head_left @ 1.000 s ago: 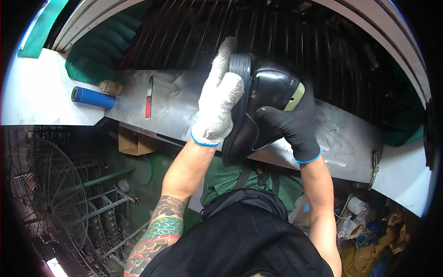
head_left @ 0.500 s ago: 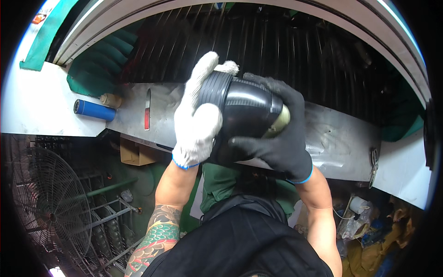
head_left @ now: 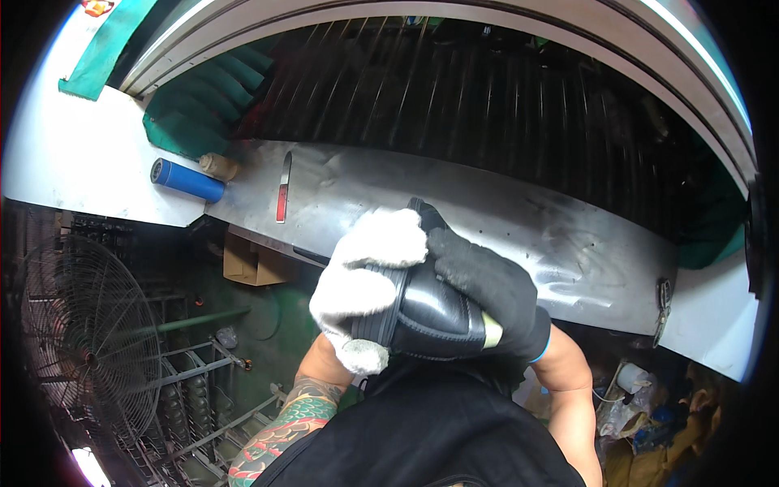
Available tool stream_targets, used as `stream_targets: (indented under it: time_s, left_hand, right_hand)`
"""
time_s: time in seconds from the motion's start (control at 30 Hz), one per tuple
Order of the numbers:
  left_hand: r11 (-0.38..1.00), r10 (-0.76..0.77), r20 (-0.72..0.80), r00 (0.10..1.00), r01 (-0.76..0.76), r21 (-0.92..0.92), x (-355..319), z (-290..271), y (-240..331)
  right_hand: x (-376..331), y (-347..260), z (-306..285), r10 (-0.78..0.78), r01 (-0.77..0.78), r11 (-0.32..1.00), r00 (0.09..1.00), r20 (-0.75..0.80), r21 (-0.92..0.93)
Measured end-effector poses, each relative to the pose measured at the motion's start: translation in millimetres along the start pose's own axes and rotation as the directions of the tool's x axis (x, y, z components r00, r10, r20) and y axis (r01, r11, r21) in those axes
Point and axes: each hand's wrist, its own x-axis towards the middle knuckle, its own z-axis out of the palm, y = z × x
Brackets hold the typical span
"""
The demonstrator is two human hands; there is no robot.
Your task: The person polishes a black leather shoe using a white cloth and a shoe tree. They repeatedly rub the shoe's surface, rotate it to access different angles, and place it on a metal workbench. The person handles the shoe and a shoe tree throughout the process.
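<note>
A black shoe [head_left: 434,312] is held close in front of my black apron, over the near edge of the metal ledge. Its ridged sole points to the left, and a pale yellow-green piece shows at its right end. My left hand [head_left: 361,280], in a white knit glove, is closed around the sole side. In a dark grey glove, my right hand [head_left: 491,276] wraps over the far side of the upper, with some of its fingers hidden behind the shoe.
On the metal ledge [head_left: 381,174] lies a red-handled blade [head_left: 282,199]. A blue cylinder [head_left: 188,180] and a tan roll [head_left: 219,165] are at its left. Dark hanging strips [head_left: 454,97] stand behind it. Below left are a fan [head_left: 89,349] and a cardboard box [head_left: 250,261].
The shoe has come down toward my body in both hands and turned, so its upper now faces me more. My left fingers have shifted around the sole. The view has moved slightly.
</note>
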Motion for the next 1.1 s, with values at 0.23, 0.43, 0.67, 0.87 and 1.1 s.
stream_targets:
  time_s: [0.23, 0.43, 0.67, 0.87, 1.1]
  left_hand:
    - [0.942, 0.302, 0.082, 0.95, -0.311, 0.128, 0.5, -3.5, -1.9]
    - [0.821, 0.491, 0.183, 0.852, -0.523, 0.23, 19.5, -14.3, -5.7]
    - [0.821, 0.458, 0.253, 0.852, -0.514, 0.249, 58.7, -7.5, -6.6]
    - [0.901, 0.378, 0.193, 0.905, -0.408, 0.147, 39.1, -11.9, -44.5]
    - [0.928, 0.056, 0.179, 0.982, -0.118, 0.353, -31.0, -39.0, -83.0]
  right_hand:
    - [10.7, -4.2, 6.1, -0.082, 0.095, 0.987, 0.991, 0.104, -0.127]
    - [47.2, 4.2, 4.7, 0.017, -0.011, 0.999, 0.986, 0.167, -0.037]
    - [40.8, 28.7, 2.3, -0.074, 0.092, 0.988, 0.987, -0.142, 0.126]
    - [10.5, 43.5, -7.9, -0.302, 0.279, 0.833, 0.953, 0.029, -0.479]
    - [-67.0, 73.5, 24.0, -0.217, 0.164, 0.81, 0.976, -0.027, -0.562]
